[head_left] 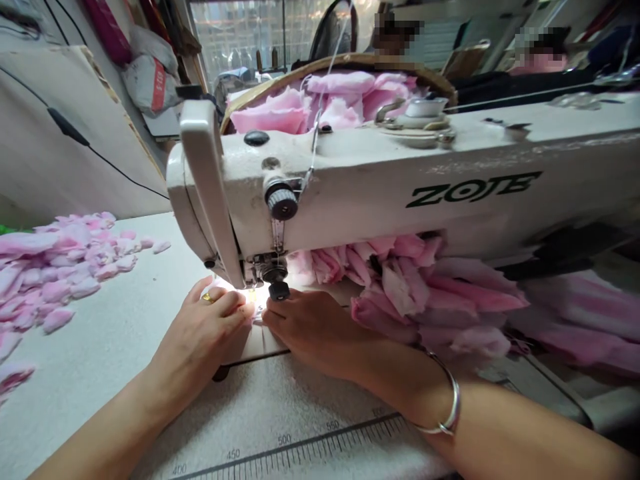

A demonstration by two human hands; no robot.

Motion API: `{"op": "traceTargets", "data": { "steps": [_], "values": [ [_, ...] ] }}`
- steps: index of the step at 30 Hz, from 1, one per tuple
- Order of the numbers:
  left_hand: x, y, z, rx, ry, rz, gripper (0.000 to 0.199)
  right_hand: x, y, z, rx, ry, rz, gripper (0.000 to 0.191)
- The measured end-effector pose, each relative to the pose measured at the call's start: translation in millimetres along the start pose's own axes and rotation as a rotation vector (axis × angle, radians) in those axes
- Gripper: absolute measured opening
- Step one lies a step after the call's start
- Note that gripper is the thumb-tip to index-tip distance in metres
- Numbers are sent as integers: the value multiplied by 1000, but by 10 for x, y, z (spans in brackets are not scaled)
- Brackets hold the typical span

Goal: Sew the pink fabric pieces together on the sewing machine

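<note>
A white sewing machine (360, 173) stands across the view, its lamp lighting the needle area. My left hand (217, 327), with a gold ring, is just left of the needle, fingers bent and pressed together at the plate. Close to it on the right, my right hand (310, 327) has its fingers curled beneath the black knob. Glare and my fingers hide what lies between the fingertips, so any piece held there cannot be made out. Gathered pink fabric (410, 287) lies under the machine arm and beyond my right wrist, which wears a silver bangle.
Loose pink petal-shaped pieces (60, 273) are heaped on the white table (120, 360) at the left. More pink fabric fills a round container (440, 79) behind the machine. A ruler strip (300, 443) runs along the front. Two people are partly visible behind.
</note>
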State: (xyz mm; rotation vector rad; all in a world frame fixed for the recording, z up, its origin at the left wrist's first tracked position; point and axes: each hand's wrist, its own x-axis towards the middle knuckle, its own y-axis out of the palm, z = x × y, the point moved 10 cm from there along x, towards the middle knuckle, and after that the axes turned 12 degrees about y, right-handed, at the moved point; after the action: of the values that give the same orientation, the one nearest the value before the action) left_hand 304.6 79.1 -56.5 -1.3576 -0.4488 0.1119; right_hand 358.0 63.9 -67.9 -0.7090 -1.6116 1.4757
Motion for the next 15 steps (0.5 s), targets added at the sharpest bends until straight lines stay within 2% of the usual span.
{"op": "traceTargets", "data": {
  "steps": [5,10,15],
  "values": [
    [-11,41,21,6,31,-49,18,40,-22,-81,-19,67,-17,16],
    [-90,16,150,40,-78,-105,20,17,-100,-138,-38,128,-40,15],
    [-116,-8,129,30,-20,-90,21,-3,-106,-152,-11,149,-14,16]
  ]
}}
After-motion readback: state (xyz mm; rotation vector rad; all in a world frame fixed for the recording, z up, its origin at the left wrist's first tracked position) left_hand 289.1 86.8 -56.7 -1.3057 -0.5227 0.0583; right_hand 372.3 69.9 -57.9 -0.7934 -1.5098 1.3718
